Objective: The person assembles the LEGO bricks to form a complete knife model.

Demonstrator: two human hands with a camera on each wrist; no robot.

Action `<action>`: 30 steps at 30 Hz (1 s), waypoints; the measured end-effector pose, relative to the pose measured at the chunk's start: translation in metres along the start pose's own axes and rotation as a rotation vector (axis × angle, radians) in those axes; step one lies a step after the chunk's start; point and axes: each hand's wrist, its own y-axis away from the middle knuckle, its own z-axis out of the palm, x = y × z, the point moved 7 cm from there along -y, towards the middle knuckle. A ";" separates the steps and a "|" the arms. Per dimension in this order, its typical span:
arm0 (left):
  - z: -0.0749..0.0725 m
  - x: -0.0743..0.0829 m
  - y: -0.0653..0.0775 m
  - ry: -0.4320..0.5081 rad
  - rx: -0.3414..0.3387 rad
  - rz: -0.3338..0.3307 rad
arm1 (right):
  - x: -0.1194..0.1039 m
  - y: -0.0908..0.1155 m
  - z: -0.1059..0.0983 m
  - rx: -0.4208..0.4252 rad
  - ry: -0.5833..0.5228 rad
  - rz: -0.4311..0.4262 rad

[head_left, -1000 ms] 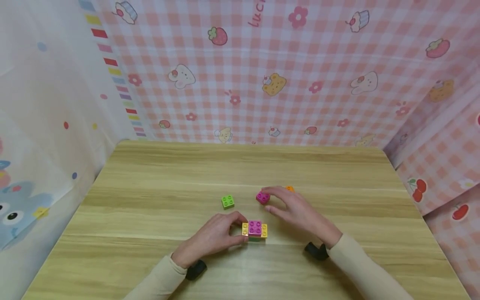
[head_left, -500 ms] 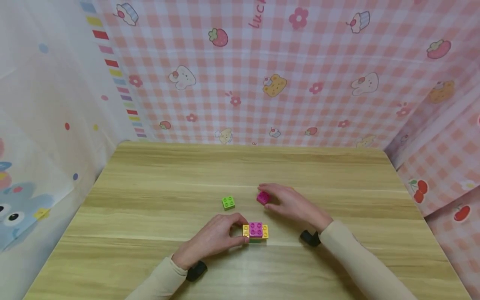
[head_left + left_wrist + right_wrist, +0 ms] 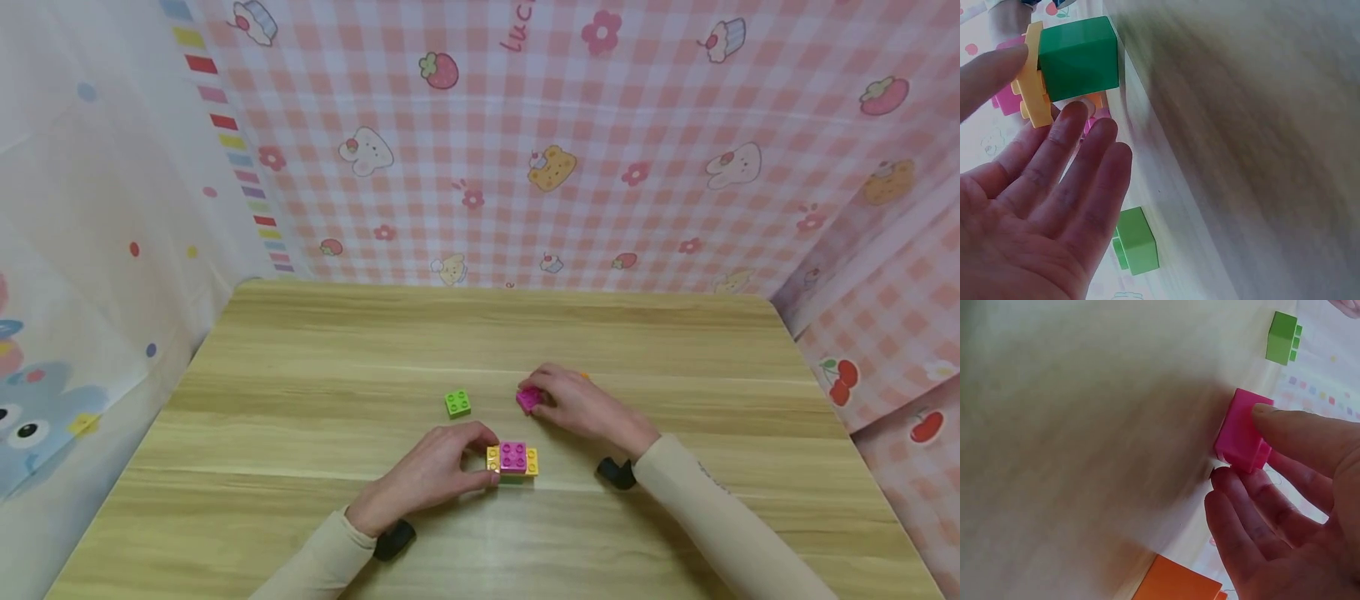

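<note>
My left hand pinches the left end of a small brick stack between thumb and forefinger. That stack has a dark green brick at the bottom, a flat yellow plate across it, and a purplish-pink brick on top. Farther back, my right hand grips a magenta brick; in the right wrist view the thumb presses its near face, with fingertips around the other side. The brick looks tilted and is low over or on the table. Whether it touches the wood, I cannot tell.
A lime green brick lies on the wooden table, left of the magenta one. Behind the right hand an orange brick is mostly hidden. Black devices sit at both wrists. Patterned cloth stands behind the table.
The right hand's fingers have closed around the magenta brick, which has turned and shifted slightly toward me. The left hand and its stack stay nearly in place.
</note>
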 end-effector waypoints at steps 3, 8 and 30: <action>0.000 0.000 0.000 -0.004 -0.003 0.004 | -0.001 0.002 0.000 0.013 0.016 -0.007; -0.001 0.001 0.000 0.023 0.001 0.007 | -0.004 0.008 -0.004 0.064 0.009 -0.023; -0.004 0.006 0.000 0.082 0.053 0.061 | -0.019 0.044 -0.015 0.201 -0.074 -0.031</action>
